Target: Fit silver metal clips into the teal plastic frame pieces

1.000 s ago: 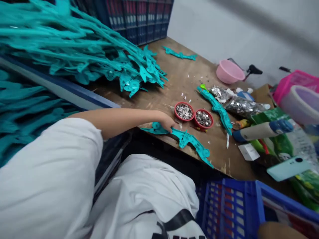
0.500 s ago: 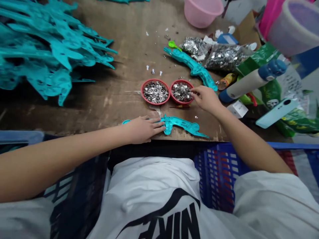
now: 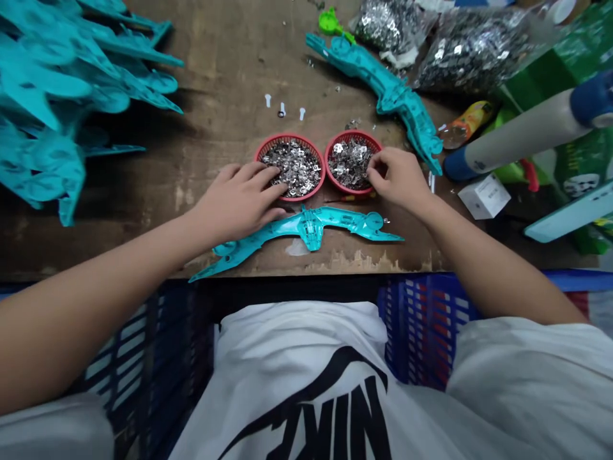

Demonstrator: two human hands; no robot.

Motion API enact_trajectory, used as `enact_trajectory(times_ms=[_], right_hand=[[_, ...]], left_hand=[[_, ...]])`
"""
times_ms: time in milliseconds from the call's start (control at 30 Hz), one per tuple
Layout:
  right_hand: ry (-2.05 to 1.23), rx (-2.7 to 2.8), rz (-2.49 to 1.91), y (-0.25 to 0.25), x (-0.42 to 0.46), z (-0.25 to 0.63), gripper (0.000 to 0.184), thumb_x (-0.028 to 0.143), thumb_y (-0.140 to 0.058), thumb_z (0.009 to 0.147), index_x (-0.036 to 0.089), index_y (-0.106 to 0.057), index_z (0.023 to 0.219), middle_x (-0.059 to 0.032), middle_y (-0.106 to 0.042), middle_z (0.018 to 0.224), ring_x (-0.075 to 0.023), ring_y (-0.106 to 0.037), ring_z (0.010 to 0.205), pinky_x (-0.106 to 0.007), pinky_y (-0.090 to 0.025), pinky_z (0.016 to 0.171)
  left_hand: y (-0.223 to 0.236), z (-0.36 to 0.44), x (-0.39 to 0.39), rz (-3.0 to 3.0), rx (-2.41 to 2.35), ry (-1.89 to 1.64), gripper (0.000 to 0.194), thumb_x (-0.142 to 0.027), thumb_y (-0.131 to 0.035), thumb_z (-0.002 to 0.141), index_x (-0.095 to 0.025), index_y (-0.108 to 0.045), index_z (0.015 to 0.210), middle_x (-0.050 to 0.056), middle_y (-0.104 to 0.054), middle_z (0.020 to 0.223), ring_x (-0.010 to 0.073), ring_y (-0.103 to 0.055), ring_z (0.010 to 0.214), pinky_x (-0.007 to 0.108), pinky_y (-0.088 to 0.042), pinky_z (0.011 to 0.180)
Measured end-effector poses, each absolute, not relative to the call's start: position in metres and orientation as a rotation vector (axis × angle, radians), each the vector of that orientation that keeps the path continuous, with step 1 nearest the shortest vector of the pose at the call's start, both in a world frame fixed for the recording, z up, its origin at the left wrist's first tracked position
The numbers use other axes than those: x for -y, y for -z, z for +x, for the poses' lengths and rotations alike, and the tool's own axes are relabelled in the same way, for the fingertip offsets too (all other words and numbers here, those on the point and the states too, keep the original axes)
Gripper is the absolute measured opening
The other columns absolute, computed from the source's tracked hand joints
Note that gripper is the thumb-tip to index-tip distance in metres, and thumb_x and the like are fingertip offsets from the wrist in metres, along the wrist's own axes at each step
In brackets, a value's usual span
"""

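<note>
A small white box (image 3: pixel 484 197) sits near the grip of the right hand (image 3: pixel 403 180), on its right. Beyond the grip, rightward, are a pale grey bottle (image 3: pixel 522 135) with blue ends and a small orange-and-yellow item (image 3: pixel 474 119). Farther right lie a pale blue phone (image 3: pixel 569 213) and a green bag (image 3: pixel 589 156). A bright green piece (image 3: pixel 330 23) lies well beyond the grip; a blue crate (image 3: pixel 416 326) stands on its near side.

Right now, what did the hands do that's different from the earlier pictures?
The left hand moved forward from the teal plastic part to the left red basket, its fingers over the metal clips; whether it still touches the part is unclear. The right hand went from near the blue crate to the right red basket. The baskets stayed side by side.
</note>
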State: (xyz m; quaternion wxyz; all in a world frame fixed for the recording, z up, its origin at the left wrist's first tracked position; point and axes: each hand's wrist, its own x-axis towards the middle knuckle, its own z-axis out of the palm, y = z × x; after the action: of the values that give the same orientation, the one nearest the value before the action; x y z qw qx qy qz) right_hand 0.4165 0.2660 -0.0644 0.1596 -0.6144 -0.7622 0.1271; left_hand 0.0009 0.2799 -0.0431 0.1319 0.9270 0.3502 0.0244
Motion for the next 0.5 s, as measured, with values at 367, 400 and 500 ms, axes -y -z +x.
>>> enact_trajectory(times_ms=[367,400,500], right_hand=[[-0.32,2.163,-1.73,0.0679,-0.2684,0.4207,0.024,0.048,-0.071,0.114,0.03,-0.088,0.113,-0.0154,-0.089,0.116,-0.0422,-0.081,0.112,-0.064,-0.067,0.107],[-0.311,2.145,-1.741,0.0666,-0.2681,0.4208,0.024,0.047,-0.071,0.113,0.03,-0.088,0.114,-0.0154,-0.089,0.116,-0.0419,-0.081,0.111,-0.063,-0.068,0.106],[-0.311,2.09,-1.764,0.062,-0.2662,0.4192,0.02,0.044,-0.075,0.11,0.028,-0.086,0.109,-0.0149,-0.09,0.113,-0.0398,-0.082,0.105,-0.06,-0.069,0.102]], left_hand=[[0.0462,-0.0029,-0.2754,2.66,-0.969,-0.069,0.055,-0.051,-0.051,0.124,-0.022,-0.086,0.156,0.017,-0.081,0.168,0.0468,-0.07,0.166,0.069,-0.052,0.142],[0.0462,-0.0032,-0.2753,2.668,-0.97,-0.066,0.056,-0.052,-0.051,0.124,-0.023,-0.085,0.157,0.017,-0.081,0.167,0.0463,-0.07,0.165,0.069,-0.052,0.142],[0.0475,-0.0046,-0.2748,2.697,-0.998,-0.038,0.057,-0.052,-0.053,0.124,-0.024,-0.081,0.165,0.018,-0.075,0.176,0.0472,-0.066,0.17,0.069,-0.052,0.143]])
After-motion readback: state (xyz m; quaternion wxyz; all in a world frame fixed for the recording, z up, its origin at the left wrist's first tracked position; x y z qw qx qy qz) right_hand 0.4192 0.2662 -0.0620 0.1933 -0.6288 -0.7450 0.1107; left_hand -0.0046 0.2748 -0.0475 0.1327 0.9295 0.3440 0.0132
